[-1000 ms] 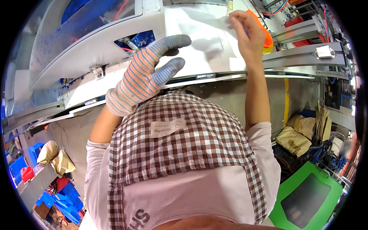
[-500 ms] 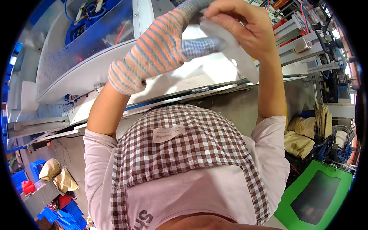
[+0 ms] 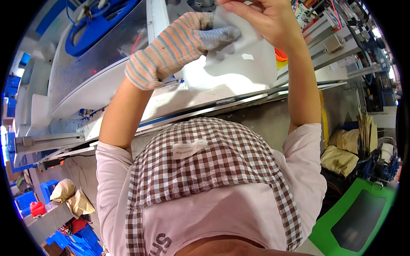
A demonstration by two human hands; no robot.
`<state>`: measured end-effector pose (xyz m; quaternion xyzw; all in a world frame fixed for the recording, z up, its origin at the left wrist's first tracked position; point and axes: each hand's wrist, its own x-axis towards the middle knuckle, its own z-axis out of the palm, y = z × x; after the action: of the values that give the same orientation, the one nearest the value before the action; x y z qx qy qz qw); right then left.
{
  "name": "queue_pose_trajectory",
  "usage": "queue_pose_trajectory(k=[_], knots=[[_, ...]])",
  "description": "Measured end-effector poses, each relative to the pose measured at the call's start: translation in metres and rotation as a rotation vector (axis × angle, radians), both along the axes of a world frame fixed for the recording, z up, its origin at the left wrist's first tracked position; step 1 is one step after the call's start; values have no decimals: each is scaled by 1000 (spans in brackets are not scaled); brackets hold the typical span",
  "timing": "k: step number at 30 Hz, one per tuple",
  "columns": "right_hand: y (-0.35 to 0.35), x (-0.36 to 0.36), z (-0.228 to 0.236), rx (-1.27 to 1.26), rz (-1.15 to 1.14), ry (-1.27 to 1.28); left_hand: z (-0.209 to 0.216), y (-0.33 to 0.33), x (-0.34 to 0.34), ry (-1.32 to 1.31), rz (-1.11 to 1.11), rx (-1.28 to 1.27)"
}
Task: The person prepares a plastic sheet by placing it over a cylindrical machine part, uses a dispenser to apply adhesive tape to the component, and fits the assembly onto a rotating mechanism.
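My left hand, in an orange-and-grey striped knit glove, grips a translucent white plastic piece with its thumb stretched across it. The glove's other fingers are mostly hidden behind the piece. My bare right hand pinches the piece's upper part between thumb and fingers, partly cut off by the top edge. The piece is thin and blurred, so its exact kind cannot be made out. Under both hands lies a brightly lit white work surface.
A clear guard panel with a blue machine part stands at left. Metal rails run at right, near an orange-and-yellow object. Brown paper packages and a green-framed panel lie lower right; blue bins lower left.
Both hands have moved a little farther away from me with the plastic piece. It has turned from nearly edge-on to show more of its face. The orange-and-yellow object has come into sight.
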<state>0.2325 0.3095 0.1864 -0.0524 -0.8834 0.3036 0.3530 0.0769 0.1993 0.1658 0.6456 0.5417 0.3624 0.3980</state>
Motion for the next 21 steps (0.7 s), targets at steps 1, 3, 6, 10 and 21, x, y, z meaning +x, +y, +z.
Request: queue_pose_trajectory(k=[1,3,6,10,21], knots=[[-4,5,4,58,-59,-29,-4,3,1,-4,26,96],[16,-2,-22,-173,5,48,-22,3,-4,-1,122,273],[24,36,-21,-390,-48,20,-30,-4,8,-532,63,137],[9,31,-44,-132,-42,-139,-50,-25,6,-927,-91,118],[-24,28,-66,155,138,-266,-61,-73,18,-955,-154,34]])
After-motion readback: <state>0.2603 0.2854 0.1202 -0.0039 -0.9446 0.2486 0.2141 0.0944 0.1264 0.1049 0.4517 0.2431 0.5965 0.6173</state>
